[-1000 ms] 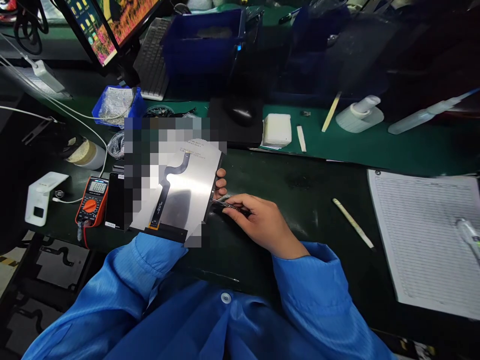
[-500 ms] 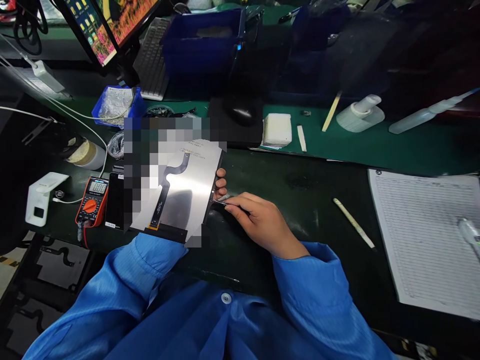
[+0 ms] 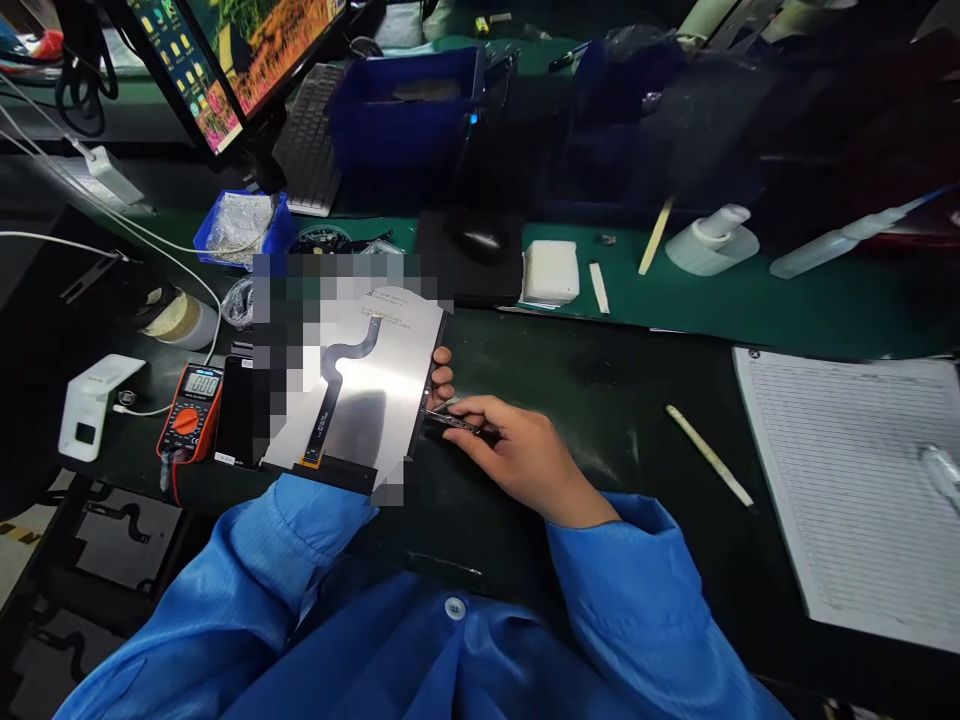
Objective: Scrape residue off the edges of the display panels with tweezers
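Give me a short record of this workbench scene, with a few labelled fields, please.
Worker: person in a bright blue button-front smock
Left hand: fingers curled round the edge of a silver rectangular display panel with a black ribbon cable
Right hand: pinching slim metal tweezers, tips at the panel's edge
Nearby: orange-and-black digital multimeter, white lined paper sheet
Surface: dark bench mat

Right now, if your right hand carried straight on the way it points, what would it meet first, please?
The right hand would probably meet the edge of the display panel first, where its metal tweezers reach, though depth is unclear.
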`<state>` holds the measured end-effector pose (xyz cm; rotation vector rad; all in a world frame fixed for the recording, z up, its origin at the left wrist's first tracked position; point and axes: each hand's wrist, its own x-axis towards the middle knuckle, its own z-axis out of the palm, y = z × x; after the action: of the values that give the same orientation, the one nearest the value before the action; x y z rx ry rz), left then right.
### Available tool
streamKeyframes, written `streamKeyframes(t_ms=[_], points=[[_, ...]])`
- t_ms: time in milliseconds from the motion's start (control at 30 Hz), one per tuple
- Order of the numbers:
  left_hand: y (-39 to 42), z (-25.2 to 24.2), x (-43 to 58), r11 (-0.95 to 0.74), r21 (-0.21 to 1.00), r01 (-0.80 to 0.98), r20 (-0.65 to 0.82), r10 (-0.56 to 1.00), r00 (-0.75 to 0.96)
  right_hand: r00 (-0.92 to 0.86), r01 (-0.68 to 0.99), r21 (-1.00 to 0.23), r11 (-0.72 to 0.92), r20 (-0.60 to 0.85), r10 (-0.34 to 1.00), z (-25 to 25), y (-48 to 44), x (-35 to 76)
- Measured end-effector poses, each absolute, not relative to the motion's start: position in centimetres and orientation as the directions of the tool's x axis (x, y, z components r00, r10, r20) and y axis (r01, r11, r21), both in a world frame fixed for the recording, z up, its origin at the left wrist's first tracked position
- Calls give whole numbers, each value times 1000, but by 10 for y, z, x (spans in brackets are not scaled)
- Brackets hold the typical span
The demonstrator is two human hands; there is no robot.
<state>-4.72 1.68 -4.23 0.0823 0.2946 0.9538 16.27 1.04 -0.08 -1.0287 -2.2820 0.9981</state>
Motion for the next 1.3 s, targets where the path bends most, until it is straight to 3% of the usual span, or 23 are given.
streamKeyframes(t_ms=[267, 667, 1000, 1300], points=[[13, -41, -47, 489, 263, -832, -307, 860, 408, -653, 451, -725, 521, 130, 746, 0, 10, 163], [18, -45, -44, 542, 258, -800, -289, 833, 471, -657, 454, -720, 525, 127, 743, -2, 10, 163], [18, -46, -42, 541, 236, -807, -169, 841, 515, -656, 461, -713, 528, 127, 744, -3, 10, 164], [16, -39, -41, 521, 261, -813, -223, 852, 475, -681, 456, -679, 575, 149, 717, -3, 11, 164]])
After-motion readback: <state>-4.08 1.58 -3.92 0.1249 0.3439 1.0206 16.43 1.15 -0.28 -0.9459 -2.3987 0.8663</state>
